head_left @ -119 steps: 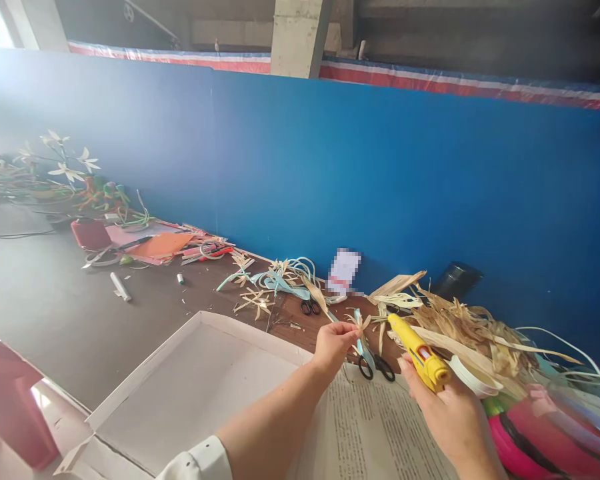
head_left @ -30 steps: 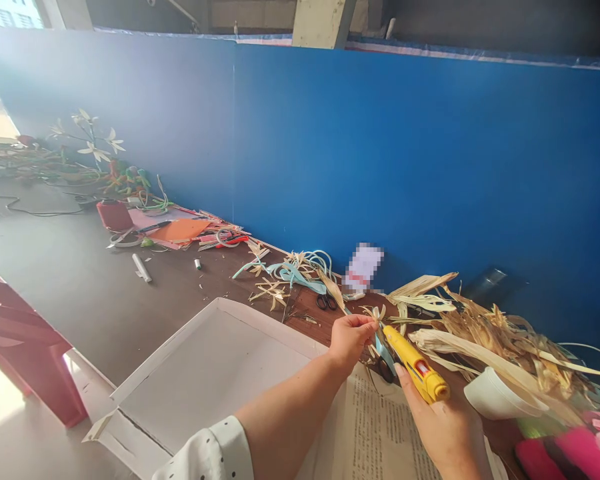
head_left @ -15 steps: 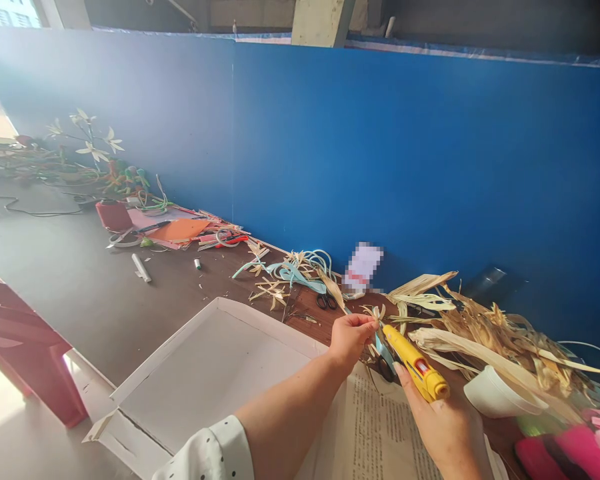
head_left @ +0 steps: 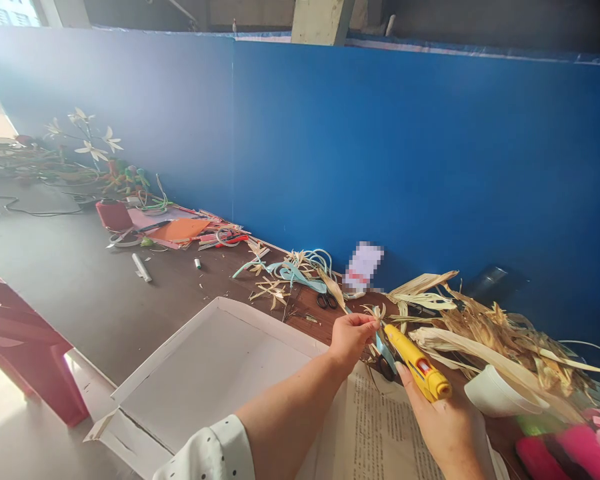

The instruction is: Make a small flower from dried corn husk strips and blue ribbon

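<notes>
My right hand (head_left: 443, 427) grips a yellow glue gun (head_left: 417, 363), its nozzle pointing up and left toward my other hand. Pinched in the fingers of my left hand (head_left: 353, 340) is a small pale corn husk flower (head_left: 379, 312); its petals stick up just above the fingertips. The nozzle tip is close to the flower's base, and I cannot tell whether they touch. Below the two hands lies a pair of scissors (head_left: 386, 368), partly covered by the glue gun. Printed paper (head_left: 375, 427) spreads under my forearms.
A shallow white box lid (head_left: 200, 373) lies left of my arm. Dried corn husks (head_left: 510, 340) and a white cup (head_left: 503, 393) are at the right. Behind are black-handled scissors (head_left: 326, 301), husk pieces (head_left: 273, 291) and orange paper (head_left: 180, 230). A blue partition (head_left: 380, 147) borders the table.
Both hands stay almost in place. The glue gun has shifted very slightly, while the flower remains pinched in my left hand.
</notes>
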Action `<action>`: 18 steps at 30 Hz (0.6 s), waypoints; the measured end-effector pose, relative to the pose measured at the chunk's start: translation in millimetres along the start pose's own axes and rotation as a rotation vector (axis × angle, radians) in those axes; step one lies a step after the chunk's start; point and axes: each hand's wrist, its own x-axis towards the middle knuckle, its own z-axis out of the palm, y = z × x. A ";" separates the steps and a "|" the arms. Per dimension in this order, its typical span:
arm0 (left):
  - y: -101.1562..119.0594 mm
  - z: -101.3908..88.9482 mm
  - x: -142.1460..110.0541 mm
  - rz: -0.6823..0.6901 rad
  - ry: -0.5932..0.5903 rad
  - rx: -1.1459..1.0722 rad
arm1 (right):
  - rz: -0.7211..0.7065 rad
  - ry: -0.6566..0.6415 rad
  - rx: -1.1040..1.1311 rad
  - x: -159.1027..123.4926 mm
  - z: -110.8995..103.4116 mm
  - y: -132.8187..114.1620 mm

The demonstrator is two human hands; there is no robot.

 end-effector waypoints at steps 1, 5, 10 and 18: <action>-0.3 0.0 0.3 -0.002 0.000 -0.003 | -0.002 -0.004 0.003 -0.5 0.2 0.5; -0.9 -0.4 1.0 0.008 -0.015 -0.026 | 0.001 -0.010 -0.010 -3.5 1.7 2.5; 0.4 -1.5 0.9 -0.012 -0.019 -0.052 | 0.064 0.006 -0.024 -4.5 3.0 3.2; -0.4 -3.4 2.2 -0.016 -0.039 -0.064 | 0.025 -0.036 -0.039 -6.7 2.0 4.8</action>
